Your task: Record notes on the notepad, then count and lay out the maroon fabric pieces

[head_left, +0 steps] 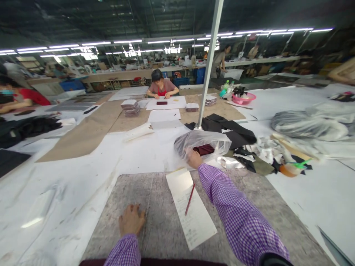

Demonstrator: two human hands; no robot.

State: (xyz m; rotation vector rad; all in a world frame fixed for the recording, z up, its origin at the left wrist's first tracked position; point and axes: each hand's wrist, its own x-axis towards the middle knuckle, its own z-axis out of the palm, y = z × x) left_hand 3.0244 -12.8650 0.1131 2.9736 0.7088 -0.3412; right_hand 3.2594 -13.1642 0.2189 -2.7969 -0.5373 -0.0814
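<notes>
My left hand point(131, 220) lies flat on the grey worktop point(155, 225), fingers stretched out, holding nothing. My right hand point(193, 160), on a purple checked sleeve, reaches forward to a clear plastic bag point(202, 142) with dark red cloth point(203, 149) inside. Its fingers sit at the bag's near edge and are mostly hidden by it. A long white paper sheet point(191, 208) with writing lies between my arms, and a red pencil point(190, 199) rests on it.
Black cloth point(230, 129) and mixed scraps point(263, 155) lie right of the bag beside a metal pole point(209, 62). White paper point(55, 192) covers the table. A person point(162, 87) sits opposite with stacks of pieces point(130, 107). A pink bowl point(244, 98) stands far right.
</notes>
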